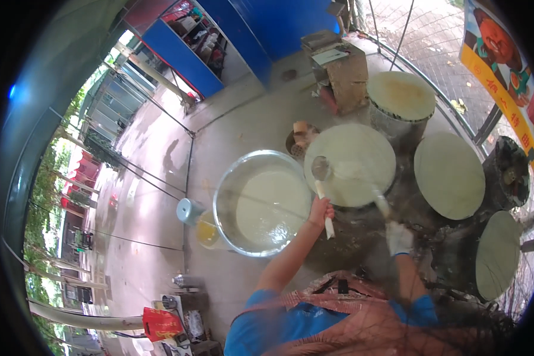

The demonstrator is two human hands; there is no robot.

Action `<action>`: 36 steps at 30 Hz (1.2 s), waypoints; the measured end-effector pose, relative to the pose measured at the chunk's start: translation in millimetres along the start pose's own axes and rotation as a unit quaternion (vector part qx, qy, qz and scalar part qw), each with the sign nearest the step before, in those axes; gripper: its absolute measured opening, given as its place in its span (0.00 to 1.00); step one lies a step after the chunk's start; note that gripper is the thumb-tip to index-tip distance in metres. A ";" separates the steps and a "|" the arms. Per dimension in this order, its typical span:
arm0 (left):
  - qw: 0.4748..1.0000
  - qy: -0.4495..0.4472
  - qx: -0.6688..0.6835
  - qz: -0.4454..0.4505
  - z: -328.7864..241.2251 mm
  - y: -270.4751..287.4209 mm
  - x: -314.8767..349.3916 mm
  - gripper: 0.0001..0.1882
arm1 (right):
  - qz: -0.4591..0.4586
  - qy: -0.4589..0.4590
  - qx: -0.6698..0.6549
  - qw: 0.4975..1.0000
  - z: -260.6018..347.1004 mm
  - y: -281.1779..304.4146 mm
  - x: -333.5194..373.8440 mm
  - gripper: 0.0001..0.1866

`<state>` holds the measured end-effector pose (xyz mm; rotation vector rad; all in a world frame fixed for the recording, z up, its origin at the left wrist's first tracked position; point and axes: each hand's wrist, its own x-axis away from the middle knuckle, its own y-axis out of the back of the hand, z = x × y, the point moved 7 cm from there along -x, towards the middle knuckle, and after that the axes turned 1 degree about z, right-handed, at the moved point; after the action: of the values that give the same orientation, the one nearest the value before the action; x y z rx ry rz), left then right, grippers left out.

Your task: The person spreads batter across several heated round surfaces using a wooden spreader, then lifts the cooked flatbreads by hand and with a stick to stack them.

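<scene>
Ladle and tool at the centre disc. The left hand (321, 210), bare, is wrapped round the pale handle of the ladle (321, 188), whose bowl is over the left part of the centre disc (359, 154); contact cannot be told. The right hand (400, 238), in a white glove, is curled about the near end of a pale tool (381, 203), which reaches the disc's near right part; its fingers are blurred.

Left: a metal basin (218, 221) holding pale batter (266, 204) stands just beside the disc, and the left forearm crosses in front of its near right rim. Beyond the basin, to the left, are a yellow container (207, 231) and a blue pail (188, 210).

Far: clay pieces (300, 137) lie close by the disc's far left edge; a drum (397, 126) with a browned top and a block (347, 80) stand farther off.

Right: a second disc (450, 176), a dark bucket (508, 163) and, nearer, a third disc (498, 256) crowd that side.
</scene>
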<state>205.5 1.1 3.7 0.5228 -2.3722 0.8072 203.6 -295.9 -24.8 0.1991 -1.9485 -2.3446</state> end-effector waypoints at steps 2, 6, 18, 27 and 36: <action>0.993 0.065 0.102 0.017 25.5 5.5 -19.1 0.10 | -0.017 0.040 -0.078 0.996 52.4 -6.4 16.9 0.11; 0.981 0.058 0.111 0.148 17.8 45.0 55.7 0.18 | -0.044 0.065 -0.151 0.985 78.6 33.5 21.0 0.11; 0.741 0.265 0.569 0.240 5.8 197.8 148.7 0.19 | 0.091 0.079 -0.332 0.935 192.5 23.5 -2.2 0.24; 0.969 0.110 0.217 0.034 -36.1 375.0 39.7 0.13 | 0.274 0.342 0.124 0.890 397.3 -28.1 -14.5 0.13; 0.839 0.268 0.463 0.099 -44.4 353.7 51.2 0.13 | 0.291 0.159 -0.015 0.943 336.3 -64.4 65.9 0.22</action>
<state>-0.2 283.1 -85.1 0.3308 -1.4133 1.9227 87.5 32.9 -30.7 -0.0061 -1.5462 -1.8243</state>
